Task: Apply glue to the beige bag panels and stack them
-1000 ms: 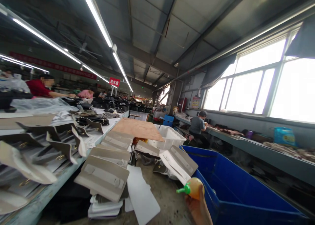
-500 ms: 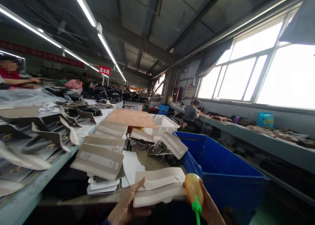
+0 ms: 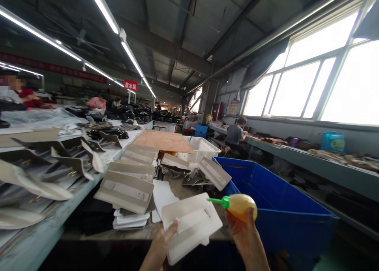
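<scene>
My left hand (image 3: pixel 161 241) grips the left edge of a pale beige flat panel (image 3: pixel 189 227), thumb on top and the other fingers hidden beneath. A raised strip runs across the panel, with a small dark slit near its upper right. In my right hand (image 3: pixel 244 231) is a squeeze bottle (image 3: pixel 241 207) of amber liquid with a green cap and long green nozzle. The bottle lies sideways, its nozzle pointing left just above the panel's upper right corner. I cannot tell whether the tip touches the panel.
Similar beige panels (image 3: pixel 124 190) lie stacked on the bench to the left, above white sheets (image 3: pixel 132 219). A deep blue bin (image 3: pixel 284 219) stands at the right, a white crate (image 3: pixel 201 148) behind. More workpieces cover the long left table (image 3: pixel 68 207). A person (image 3: pixel 235 134) sits near the window.
The bottle has swung from nozzle down to nozzle pointing left, and my right hand has risen. The panel has tilted, its right side higher, and its face lies flatter to view.
</scene>
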Demonstrator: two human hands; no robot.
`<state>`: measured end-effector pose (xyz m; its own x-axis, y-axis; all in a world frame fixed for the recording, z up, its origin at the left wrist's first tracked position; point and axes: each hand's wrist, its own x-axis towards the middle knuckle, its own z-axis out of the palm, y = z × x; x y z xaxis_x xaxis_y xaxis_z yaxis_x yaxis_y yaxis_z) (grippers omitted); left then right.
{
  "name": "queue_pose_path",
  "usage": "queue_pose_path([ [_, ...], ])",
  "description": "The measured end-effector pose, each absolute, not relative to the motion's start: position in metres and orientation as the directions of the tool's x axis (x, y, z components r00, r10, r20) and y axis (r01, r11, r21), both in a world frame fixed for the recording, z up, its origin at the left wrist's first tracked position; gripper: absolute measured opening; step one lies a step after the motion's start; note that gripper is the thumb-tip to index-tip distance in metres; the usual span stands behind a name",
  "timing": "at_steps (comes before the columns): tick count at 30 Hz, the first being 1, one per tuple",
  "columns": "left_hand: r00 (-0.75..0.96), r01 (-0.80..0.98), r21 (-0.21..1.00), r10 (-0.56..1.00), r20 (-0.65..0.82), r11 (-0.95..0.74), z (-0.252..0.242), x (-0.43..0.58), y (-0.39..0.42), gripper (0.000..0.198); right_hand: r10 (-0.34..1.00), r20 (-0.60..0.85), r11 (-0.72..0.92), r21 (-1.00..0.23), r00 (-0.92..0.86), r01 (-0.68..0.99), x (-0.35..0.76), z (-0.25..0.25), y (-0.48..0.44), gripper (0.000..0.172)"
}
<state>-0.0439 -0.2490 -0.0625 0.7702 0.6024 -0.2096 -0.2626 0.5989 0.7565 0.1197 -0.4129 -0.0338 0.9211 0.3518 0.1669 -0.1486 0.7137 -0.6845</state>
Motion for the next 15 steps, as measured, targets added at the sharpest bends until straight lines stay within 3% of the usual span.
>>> queue_pose_path([
  [4,0.792,-0.268,0.751,0.582,-0.184,0.603,-0.061,-0.043,-0.262,0.064,0.228,0.294,0.717,-0.695,0.928,0.044,0.086,-0.04,-0.397,0.069],
  [8,0.814,-0.28,0.759,0.565,-0.137,0.587,-0.058,-0.046,-0.269,0.068,0.248,0.482,0.602,-0.756,0.84,0.257,0.068,-0.049,-0.396,0.087],
  [12,0.828,-0.289,0.773,0.553,-0.095,0.565,-0.055,-0.05,-0.272,0.071,0.231,0.635,0.398,-0.753,0.737,0.524,0.058,-0.041,-0.395,0.09],
  [15,0.836,-0.291,0.784,0.544,-0.071,0.549,-0.053,-0.051,-0.273,0.075,0.236,0.663,0.304,-0.745,0.711,0.594,0.043,-0.03,-0.391,0.088],
])
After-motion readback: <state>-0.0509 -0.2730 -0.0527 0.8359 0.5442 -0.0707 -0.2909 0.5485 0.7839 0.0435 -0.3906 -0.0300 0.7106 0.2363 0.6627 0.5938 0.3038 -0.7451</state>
